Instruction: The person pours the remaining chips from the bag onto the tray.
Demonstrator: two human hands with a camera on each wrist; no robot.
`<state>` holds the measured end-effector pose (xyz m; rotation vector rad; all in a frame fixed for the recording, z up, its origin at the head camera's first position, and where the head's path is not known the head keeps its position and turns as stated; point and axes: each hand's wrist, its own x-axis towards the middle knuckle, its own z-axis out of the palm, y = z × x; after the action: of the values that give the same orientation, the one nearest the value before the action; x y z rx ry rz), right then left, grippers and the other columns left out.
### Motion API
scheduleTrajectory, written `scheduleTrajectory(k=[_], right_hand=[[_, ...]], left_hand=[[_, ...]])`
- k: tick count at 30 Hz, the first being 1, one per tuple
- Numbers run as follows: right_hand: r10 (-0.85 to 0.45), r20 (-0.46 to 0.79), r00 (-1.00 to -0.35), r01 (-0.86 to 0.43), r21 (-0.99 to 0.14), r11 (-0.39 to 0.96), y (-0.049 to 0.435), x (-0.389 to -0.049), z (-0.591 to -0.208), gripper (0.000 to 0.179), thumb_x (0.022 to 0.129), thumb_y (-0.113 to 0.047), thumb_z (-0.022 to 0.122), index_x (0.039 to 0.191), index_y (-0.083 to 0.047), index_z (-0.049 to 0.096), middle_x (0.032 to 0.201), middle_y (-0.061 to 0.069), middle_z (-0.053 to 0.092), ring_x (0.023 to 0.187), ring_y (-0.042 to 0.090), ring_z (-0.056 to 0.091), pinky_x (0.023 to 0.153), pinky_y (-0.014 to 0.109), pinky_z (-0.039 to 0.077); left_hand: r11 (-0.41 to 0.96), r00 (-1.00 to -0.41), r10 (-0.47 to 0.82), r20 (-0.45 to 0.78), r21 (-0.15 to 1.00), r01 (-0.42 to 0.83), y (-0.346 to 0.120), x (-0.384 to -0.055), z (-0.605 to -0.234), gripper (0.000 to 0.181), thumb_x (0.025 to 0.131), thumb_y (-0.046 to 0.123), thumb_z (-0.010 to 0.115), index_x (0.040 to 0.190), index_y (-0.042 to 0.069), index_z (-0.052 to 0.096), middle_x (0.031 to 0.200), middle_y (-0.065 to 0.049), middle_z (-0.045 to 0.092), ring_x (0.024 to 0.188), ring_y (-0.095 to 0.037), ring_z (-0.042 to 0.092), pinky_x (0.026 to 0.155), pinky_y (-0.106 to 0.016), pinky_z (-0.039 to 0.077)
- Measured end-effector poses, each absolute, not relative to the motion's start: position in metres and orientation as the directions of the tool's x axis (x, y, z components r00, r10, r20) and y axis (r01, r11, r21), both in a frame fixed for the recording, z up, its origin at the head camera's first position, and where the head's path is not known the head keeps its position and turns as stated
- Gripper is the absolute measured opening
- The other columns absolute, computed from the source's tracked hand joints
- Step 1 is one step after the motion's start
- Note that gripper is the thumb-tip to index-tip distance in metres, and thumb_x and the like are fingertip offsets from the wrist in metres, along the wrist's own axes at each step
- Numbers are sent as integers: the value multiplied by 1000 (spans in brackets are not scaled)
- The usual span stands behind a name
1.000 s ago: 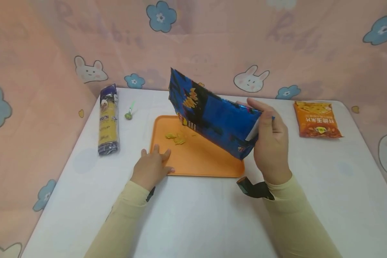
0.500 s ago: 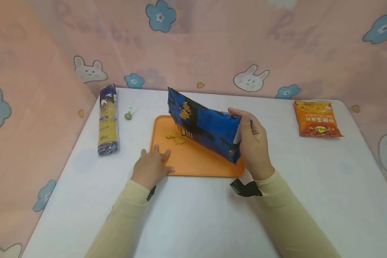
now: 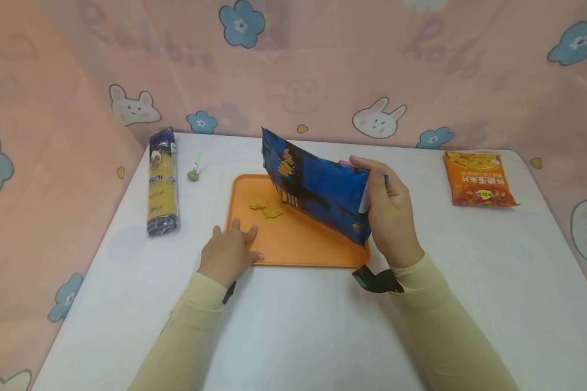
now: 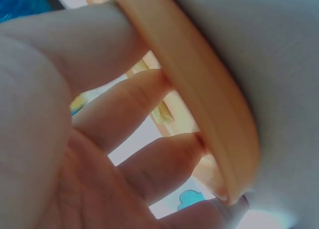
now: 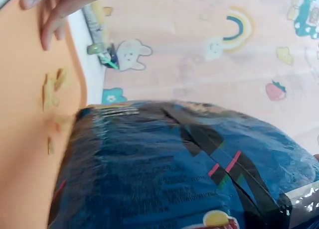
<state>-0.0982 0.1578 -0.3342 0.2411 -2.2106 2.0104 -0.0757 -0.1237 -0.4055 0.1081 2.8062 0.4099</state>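
My right hand grips a blue snack bag by its right end, thumb on the near face. The bag is tilted, its left end pointing up and away, over an orange tray. In the right wrist view the blue bag fills the lower part. A few yellow chips lie on the tray near the bag's lower edge. With fingers spread, my left hand rests at the tray's front left corner. Up close in the left wrist view, its fingertips touch the tray rim.
To the left lies a long yellow and purple packet, with a green-wrapped lollipop beside it. An orange snack bag lies at the back right of the white table. Behind it hangs a pink patterned cloth.
My right hand has brought the blue snack bag left and lower over the tray, then shifted it slightly right in the last half second. My left hand has stayed at the tray corner.
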Motion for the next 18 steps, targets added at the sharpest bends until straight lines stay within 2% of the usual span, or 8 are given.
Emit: scheduleTrajectory(k=[4, 7, 13, 18], right_hand=[[-11, 243, -970, -243, -966, 92, 158, -100, -340, 52, 117, -41, 34, 148, -10, 62, 142, 7, 65, 120, 29, 61, 96, 34, 52], [-19, 236, -972, -236, -966, 108, 159, -100, -339, 53, 117, -41, 33, 149, -10, 61, 144, 8, 63, 122, 28, 59, 98, 34, 51], [23, 194, -981, -190, -975, 116, 162, -92, -324, 50, 116, -43, 34, 148, -18, 64, 144, 7, 61, 123, 29, 57, 96, 35, 52], [85, 228, -970, -221, -972, 85, 167, -81, -304, 47, 116, -40, 34, 145, -21, 67, 145, 7, 56, 131, 31, 49, 99, 41, 49]], left_hand=[[955, -950, 119, -290, 296, 29, -124, -77, -405, 72, 91, 46, 83, 154, 20, 59, 161, -29, 42, 131, -62, 48, 83, -60, 59], [954, -948, 122, -293, 300, 30, -124, -77, -405, 72, 91, 45, 83, 154, 20, 59, 161, -29, 42, 128, -60, 50, 81, -57, 59], [952, -950, 127, -286, 303, 36, -124, -77, -405, 72, 90, 45, 84, 153, 20, 60, 160, -29, 43, 123, -57, 52, 78, -55, 59], [955, -948, 128, -291, 295, 38, -125, -77, -404, 72, 91, 46, 84, 154, 20, 59, 160, -29, 42, 126, -60, 51, 82, -57, 59]])
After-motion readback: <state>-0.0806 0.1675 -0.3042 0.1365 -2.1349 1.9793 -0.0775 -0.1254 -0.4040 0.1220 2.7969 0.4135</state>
